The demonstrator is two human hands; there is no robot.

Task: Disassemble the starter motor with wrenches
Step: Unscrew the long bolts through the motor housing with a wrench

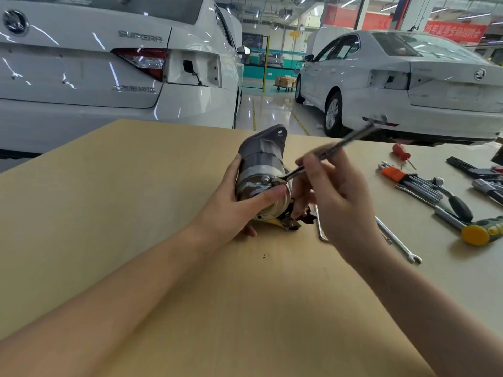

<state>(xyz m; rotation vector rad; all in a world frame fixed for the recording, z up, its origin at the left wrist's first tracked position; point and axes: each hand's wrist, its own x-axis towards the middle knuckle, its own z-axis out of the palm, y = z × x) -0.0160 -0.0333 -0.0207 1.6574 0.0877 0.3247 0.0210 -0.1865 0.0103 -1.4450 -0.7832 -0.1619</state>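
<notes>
The grey starter motor [258, 164] lies on the tan table [136, 186], its mounting flange pointing away from me. My left hand [239, 202] grips its near end, thumb across the end cap. My right hand [334, 197] holds a long steel wrench [334, 146] by the shaft. The wrench's jaw sits on a bolt at the motor's near rim, and its far end points up to the right, blurred. Dark terminal parts show under the motor's near end.
Another wrench [400, 244] and a bent steel rod [319, 227] lie just right of my right hand. Farther right are a hex key set [408, 178], a yellow-headed hammer [479, 232], a red screwdriver [401, 153] and black tools. Two white cars stand beyond the table.
</notes>
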